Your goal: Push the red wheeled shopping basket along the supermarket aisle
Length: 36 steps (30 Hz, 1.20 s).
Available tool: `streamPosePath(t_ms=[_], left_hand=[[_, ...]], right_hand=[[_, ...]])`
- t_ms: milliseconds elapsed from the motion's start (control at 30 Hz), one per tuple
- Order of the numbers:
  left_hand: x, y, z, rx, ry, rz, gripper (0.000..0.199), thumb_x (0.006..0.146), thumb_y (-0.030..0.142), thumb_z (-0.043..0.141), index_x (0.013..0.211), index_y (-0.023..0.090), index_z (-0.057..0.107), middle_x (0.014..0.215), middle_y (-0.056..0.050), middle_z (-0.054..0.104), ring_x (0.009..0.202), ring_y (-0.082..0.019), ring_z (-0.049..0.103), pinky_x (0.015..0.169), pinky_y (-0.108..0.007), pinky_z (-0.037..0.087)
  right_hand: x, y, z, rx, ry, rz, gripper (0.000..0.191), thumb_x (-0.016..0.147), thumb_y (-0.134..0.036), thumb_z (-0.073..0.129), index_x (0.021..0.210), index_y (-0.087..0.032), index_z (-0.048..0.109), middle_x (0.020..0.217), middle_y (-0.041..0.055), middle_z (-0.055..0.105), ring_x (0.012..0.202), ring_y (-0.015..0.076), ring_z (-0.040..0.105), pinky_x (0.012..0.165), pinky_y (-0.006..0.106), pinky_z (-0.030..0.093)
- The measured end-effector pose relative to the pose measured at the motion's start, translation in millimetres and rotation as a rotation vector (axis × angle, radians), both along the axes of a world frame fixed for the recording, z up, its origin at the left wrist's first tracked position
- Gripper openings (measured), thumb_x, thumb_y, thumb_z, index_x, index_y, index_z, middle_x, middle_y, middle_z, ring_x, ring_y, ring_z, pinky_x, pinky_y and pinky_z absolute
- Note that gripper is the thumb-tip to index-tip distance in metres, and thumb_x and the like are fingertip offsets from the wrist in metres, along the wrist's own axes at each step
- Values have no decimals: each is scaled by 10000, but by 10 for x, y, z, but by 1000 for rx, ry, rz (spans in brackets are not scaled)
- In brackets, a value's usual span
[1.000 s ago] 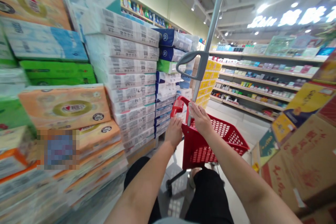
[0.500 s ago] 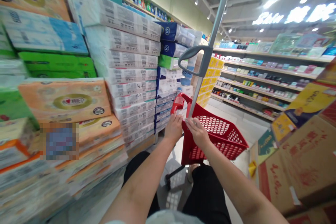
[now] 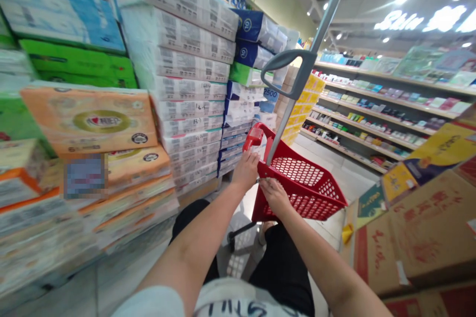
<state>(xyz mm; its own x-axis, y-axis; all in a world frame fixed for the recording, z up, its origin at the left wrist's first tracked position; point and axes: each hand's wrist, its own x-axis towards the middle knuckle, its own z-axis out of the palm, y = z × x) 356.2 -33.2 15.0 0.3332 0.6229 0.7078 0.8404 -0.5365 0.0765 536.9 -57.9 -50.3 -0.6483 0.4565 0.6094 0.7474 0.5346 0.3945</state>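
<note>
A red shopping cart (image 3: 323, 178) with a perforated basket stands in front of my knees. My left hand (image 3: 245, 171) is closed at the basket's near left corner, just below the red handle piece (image 3: 253, 137); its fingertips are partly hidden. Lower and to the right, my right hand (image 3: 274, 195) lies against the near side of the basket, fingers stretched out and close to my left hand. A metal pole (image 3: 288, 121) with a grey plastic grip (image 3: 293, 72) rises at a slant from the basket's near edge. Neither hand touches that grip.
Tissue packs (image 3: 100, 121) are piled on the left, beside a tall stack of white wrapped packs (image 3: 193, 62). Cardboard boxes (image 3: 427, 228) stand close on the right. Shelves of small goods (image 3: 390, 94) line the far side. Pale floor tiles (image 3: 305, 146) show past the cart.
My right hand has slipped down from the basket's rim near the pole to its near side. The left hand stays at its corner. The view has tilted down slightly.
</note>
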Motion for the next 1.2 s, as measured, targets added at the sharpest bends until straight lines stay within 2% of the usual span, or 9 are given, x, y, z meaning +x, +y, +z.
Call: streamPosePath(t_ms=[167, 333, 500, 700, 867, 1067, 1200], left_hand=[[16, 22, -11, 11, -22, 17, 429, 871, 87, 433, 1289, 99, 527, 1322, -112, 553, 1400, -268, 301, 1169, -433, 282], [14, 33, -20, 9, -20, -2, 428, 871, 76, 433, 1288, 80, 526, 1321, -122, 556, 1395, -271, 311, 1169, -434, 282], [21, 40, -31, 20, -32, 8, 427, 877, 89, 435, 1296, 71, 518, 1322, -132, 554, 1402, -270, 297, 1174, -436, 273], [13, 37, -35, 19, -27, -9, 426, 880, 80, 420, 1293, 84, 523, 1322, -120, 556, 1395, -270, 311, 1168, -436, 280], [13, 25, -24, 17, -35, 2, 440, 869, 72, 435, 1302, 66, 511, 1324, -124, 553, 1391, -271, 313, 1178, -427, 264], [1, 16, -16, 18, -14, -16, 420, 881, 89, 424, 1289, 86, 527, 1319, -124, 558, 1389, -265, 319, 1177, -433, 268], [-1, 23, -26, 21, -15, -12, 437, 874, 87, 428, 1302, 80, 512, 1332, -126, 547, 1391, -270, 316, 1178, -440, 264]], right_hand=[[-109, 8, -102, -40, 100, -74, 370, 962, -150, 391, 1257, -187, 612, 1307, 68, 590, 1159, 229, 485, 1008, 374, 424], [-168, -8, -335, -136, 60, -61, 360, 929, -108, 413, 1197, -169, 646, 1240, 88, 626, 1099, 229, 506, 935, 350, 455], [-195, 7, -366, -103, 128, -95, 363, 936, -123, 419, 1229, -179, 625, 1265, 85, 605, 1129, 241, 482, 964, 366, 436], [-224, -67, -558, -223, 74, -127, 367, 922, -97, 415, 1184, -203, 648, 1225, 71, 609, 1018, 219, 526, 870, 299, 487], [-259, -43, -519, -238, 207, -204, 359, 958, -151, 377, 1193, -225, 639, 1233, 87, 576, 1051, 223, 524, 895, 315, 478], [-257, -130, -617, -417, 20, -265, 362, 918, -100, 417, 1180, -213, 640, 1225, 71, 591, 999, 227, 543, 824, 296, 482], [-301, -131, -628, -386, 48, -310, 377, 949, -139, 375, 1243, -206, 601, 1273, 80, 561, 1063, 237, 514, 886, 308, 458]])
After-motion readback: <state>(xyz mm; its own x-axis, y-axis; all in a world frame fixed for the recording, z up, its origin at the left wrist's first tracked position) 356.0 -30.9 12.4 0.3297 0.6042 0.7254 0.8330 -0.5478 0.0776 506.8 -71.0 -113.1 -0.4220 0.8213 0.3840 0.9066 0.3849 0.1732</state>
